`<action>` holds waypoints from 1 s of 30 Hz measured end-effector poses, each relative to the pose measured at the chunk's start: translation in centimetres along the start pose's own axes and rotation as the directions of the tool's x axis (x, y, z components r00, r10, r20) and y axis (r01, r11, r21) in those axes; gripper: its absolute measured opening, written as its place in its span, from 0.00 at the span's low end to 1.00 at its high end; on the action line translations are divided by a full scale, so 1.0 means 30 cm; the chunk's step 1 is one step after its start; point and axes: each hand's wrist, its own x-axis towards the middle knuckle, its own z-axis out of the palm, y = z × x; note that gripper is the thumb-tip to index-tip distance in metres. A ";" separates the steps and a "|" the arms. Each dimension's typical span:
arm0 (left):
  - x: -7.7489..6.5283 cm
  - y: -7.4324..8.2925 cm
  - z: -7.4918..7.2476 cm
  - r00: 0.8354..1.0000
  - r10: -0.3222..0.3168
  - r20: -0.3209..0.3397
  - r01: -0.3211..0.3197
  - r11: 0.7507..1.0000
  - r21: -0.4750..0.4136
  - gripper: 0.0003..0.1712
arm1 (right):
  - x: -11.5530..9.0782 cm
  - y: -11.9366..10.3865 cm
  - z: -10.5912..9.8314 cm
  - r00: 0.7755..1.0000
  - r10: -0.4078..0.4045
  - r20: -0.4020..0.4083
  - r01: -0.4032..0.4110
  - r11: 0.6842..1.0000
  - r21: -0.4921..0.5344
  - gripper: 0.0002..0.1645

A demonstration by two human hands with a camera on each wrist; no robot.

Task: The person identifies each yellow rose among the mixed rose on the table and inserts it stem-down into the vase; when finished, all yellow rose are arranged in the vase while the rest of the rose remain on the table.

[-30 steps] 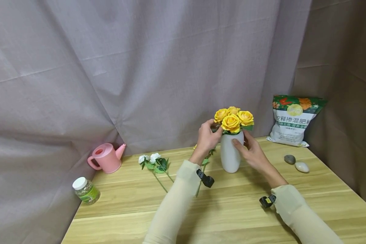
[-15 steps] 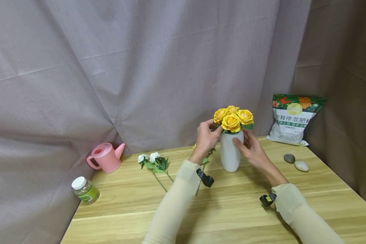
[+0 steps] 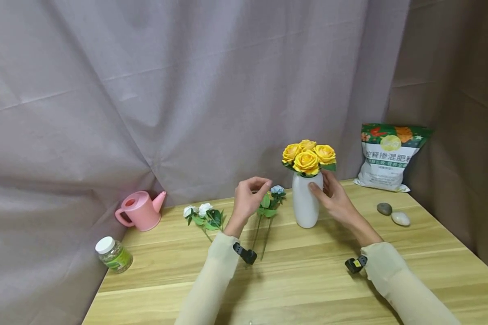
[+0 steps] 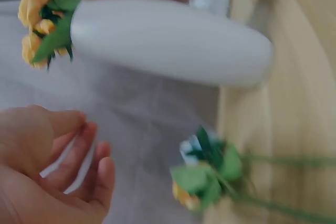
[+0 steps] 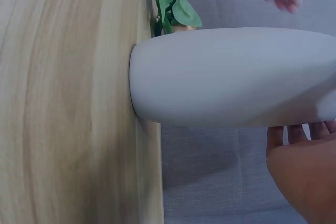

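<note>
A tall white vase stands upright on the wooden table, with several yellow roses bunched in its mouth. My right hand grips the vase near its top, thumb on the front and fingers around the far side. My left hand is in the air left of the vase, fingers loosely bent and holding nothing; the left wrist view shows a gap between this hand and the vase. Just beyond it lie a blue flower and a yellow one mostly hidden, on long green stems.
Two white flowers lie further left. Behind them are a pink watering can and, nearer, a white-lidded jar. At the right stand a fertilizer bag, a grey stone and a white stone. A grey curtain hangs behind.
My left hand has let go of the yellow roses and moved left and down, uncovering the blue flower. My right hand still holds the vase in the same place.
</note>
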 end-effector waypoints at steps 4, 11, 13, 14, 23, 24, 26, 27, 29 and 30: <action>-0.065 -0.080 -0.039 0.995 -0.096 0.038 0.094 0.994 0.046 0.10 | -0.002 0.001 -0.006 1.000 0.020 0.000 -0.020 0.999 -0.027 0.36; -0.160 -0.201 -0.035 0.987 -0.158 0.022 0.155 0.981 0.114 0.08 | -0.011 0.006 -0.013 1.000 0.020 -0.012 -0.020 0.999 -0.033 0.35; -0.176 -0.218 -0.026 0.986 -0.166 0.016 0.162 0.977 0.139 0.07 | -0.015 0.004 -0.012 1.000 0.014 -0.016 -0.014 0.999 -0.032 0.34; -0.182 -0.224 -0.021 0.986 -0.168 0.017 0.164 0.975 0.150 0.06 | -0.016 0.004 -0.011 1.000 0.010 -0.015 -0.010 0.999 -0.032 0.34; -0.203 -0.234 -0.016 0.969 -0.227 0.102 0.211 0.967 0.145 0.10 | -0.006 0.001 0.001 1.000 0.029 -0.010 -0.029 0.999 -0.044 0.35; -0.204 -0.234 -0.016 0.963 -0.241 0.117 0.225 0.965 0.138 0.11 | -0.005 0.000 0.002 1.000 0.030 -0.008 -0.031 0.999 -0.044 0.35; -0.208 -0.235 -0.014 0.952 -0.273 0.138 0.256 0.958 0.129 0.13 | -0.003 -0.001 0.003 1.000 0.030 -0.006 -0.031 0.999 -0.042 0.35; -0.209 -0.236 -0.014 0.948 -0.283 0.143 0.266 0.956 0.127 0.14 | -0.002 -0.001 0.004 1.000 0.031 -0.005 -0.031 0.999 -0.041 0.35; -0.211 -0.235 -0.012 0.943 -0.298 0.147 0.283 0.952 0.119 0.14 | 0.001 -0.002 0.004 1.000 0.028 -0.005 -0.028 0.999 -0.041 0.35; -0.211 -0.234 -0.011 0.940 -0.307 0.147 0.291 0.949 0.118 0.13 | 0.002 -0.001 0.004 1.000 0.025 -0.005 -0.026 0.999 -0.042 0.35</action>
